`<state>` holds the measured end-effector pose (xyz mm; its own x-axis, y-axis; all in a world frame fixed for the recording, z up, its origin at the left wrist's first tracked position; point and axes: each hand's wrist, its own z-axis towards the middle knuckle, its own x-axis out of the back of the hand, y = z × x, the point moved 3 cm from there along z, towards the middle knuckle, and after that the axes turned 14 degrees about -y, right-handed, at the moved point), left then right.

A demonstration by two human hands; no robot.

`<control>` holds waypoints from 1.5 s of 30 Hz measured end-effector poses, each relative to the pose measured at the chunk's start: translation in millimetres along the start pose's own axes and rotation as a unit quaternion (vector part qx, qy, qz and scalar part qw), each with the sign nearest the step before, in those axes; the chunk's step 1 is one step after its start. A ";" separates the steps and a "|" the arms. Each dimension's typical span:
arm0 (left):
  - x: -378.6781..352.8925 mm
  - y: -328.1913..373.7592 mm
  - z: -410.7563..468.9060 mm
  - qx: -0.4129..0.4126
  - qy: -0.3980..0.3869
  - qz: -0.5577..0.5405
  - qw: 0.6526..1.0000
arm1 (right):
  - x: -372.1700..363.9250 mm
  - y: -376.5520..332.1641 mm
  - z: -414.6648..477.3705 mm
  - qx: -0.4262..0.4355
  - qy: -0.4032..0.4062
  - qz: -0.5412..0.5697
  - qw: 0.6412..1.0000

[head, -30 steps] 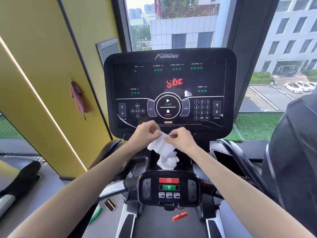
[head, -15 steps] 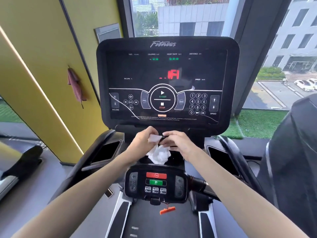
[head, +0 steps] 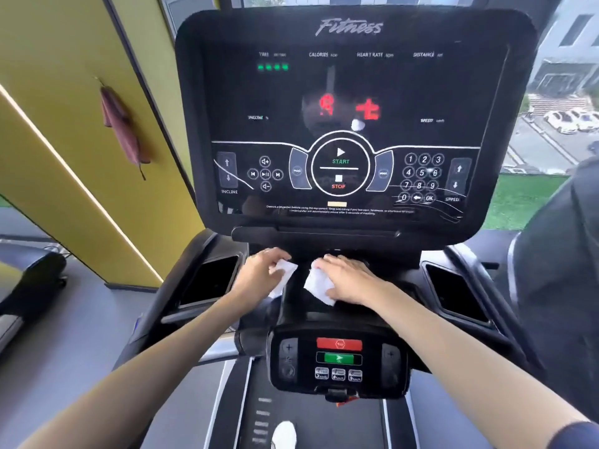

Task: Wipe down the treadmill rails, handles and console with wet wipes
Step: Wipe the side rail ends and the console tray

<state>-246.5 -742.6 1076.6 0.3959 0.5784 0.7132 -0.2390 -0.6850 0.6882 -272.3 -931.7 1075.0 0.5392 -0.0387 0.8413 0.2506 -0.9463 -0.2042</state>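
Black plastic comes first: the panel (head: 338, 358) with red and green buttons is nearest, no wipe on it; beyond, on the shelf (head: 293, 307) under the console, the left hand (head: 261, 275) curls its fingers round the left wipe (head: 284, 270); the right hand (head: 351, 280) presses flat on the right wipe (head: 317, 286); farthest, the console (head: 340, 92) shows streaks low down; rails and handles probably remain, so the job looks early.

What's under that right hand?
A crumpled white wet wipe lies under the right hand, on the black treadmill ledge; the hand covers part of it and the ledge beneath.
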 end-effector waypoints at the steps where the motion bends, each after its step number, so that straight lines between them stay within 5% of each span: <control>1: -2.4 -3.3 2.7 -0.016 -0.001 0.021 1.000 | 2.8 -0.6 1.8 -0.001 0.005 0.001 1.000; 6: -17.8 5.2 13.9 -0.217 -0.006 0.172 0.961 | -6.5 10.3 -4.1 -0.039 0.052 0.104 0.992; 9: -33.1 2.8 25.1 -0.223 -0.117 0.181 0.951 | -16.6 24.9 -23.9 -0.062 0.088 0.247 0.963; 14: -36.1 -5.8 20.2 -0.258 -0.319 0.151 0.899 | -34.6 38.7 -48.4 -0.089 0.099 0.332 0.934; 18: -37.4 2.6 36.6 -0.251 -0.245 0.250 0.902 | -27.6 43.6 -57.0 -0.081 0.157 0.376 0.910; 25: -35.1 -5.4 21.7 -0.224 -0.320 0.197 0.899 | -32.5 52.1 -61.1 -0.044 0.181 0.459 0.869; 28: -30.7 -9.0 32.8 -0.178 -0.248 0.258 0.917 | -36.9 50.3 -58.7 -0.037 0.168 0.464 0.869; 33: -31.6 -3.0 18.6 -0.176 -0.324 0.223 0.903 | -33.6 45.7 -58.7 -0.031 0.146 0.434 0.888; 37: -24.3 0.4 27.9 -0.143 -0.243 0.252 0.926 | -31.4 42.2 -60.0 -0.032 0.139 0.409 0.901; 40: -38.1 5.2 16.0 -0.179 -0.322 0.247 0.896 | -31.3 43.5 -60.2 -0.034 0.150 0.412 0.898; 43: -24.8 3.9 22.1 -0.188 -0.222 0.255 0.922 | -30.8 42.4 -60.1 -0.036 0.138 0.395 0.908; 45: -28.3 2.6 25.9 -0.155 -0.224 0.250 0.929 | -31.4 41.3 -61.0 -0.039 0.133 0.382 0.914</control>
<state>-235.3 -772.2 1054.8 0.4797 -0.0671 0.8749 -0.7086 -0.6176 0.3412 -327.9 -989.1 1070.7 0.3162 -0.7639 0.5626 -0.1813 -0.6308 -0.7545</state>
